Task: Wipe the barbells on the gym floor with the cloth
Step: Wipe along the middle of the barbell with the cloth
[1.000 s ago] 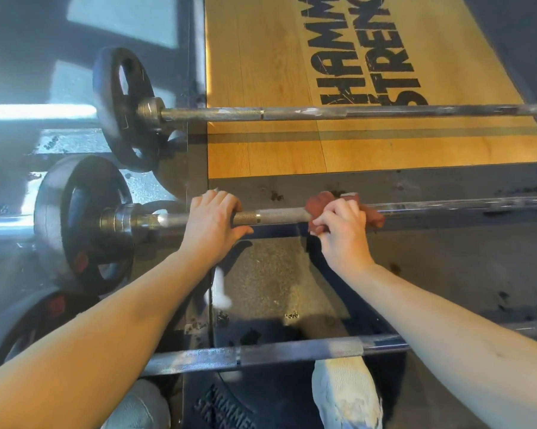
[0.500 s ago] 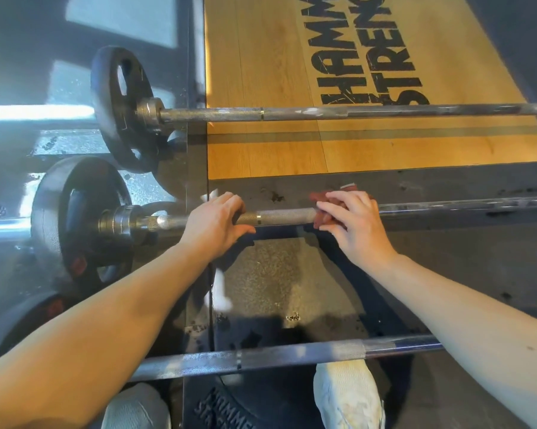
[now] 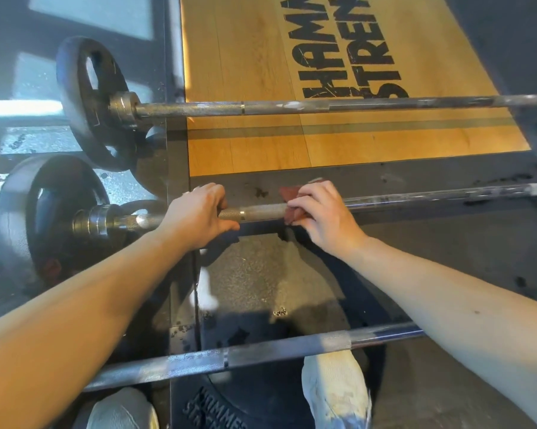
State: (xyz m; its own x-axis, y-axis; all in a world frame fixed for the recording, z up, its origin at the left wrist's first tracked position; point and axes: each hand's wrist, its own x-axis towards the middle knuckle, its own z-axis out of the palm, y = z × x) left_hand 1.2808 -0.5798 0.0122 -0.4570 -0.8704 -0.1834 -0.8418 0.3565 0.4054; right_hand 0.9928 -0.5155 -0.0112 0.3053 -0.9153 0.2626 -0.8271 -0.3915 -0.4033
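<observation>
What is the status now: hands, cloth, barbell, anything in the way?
Left hand grips middle barbell toward its plate end. Right hand holds red cloth on same bar. Shaft to the right bare.

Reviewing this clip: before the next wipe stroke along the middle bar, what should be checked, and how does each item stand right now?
1. Left hand steadies the middle barbell: ok, fingers curled over the shaft.
2. Cloth is against the shaft: ok, the right hand holds it there.
3. Shaft to the right of the cloth is free of obstacles: ok, bare to the frame edge.
4. Bar secure against rolling: cannot tell.
5. Far barbell and near barbell already wiped: cannot tell.
</observation>
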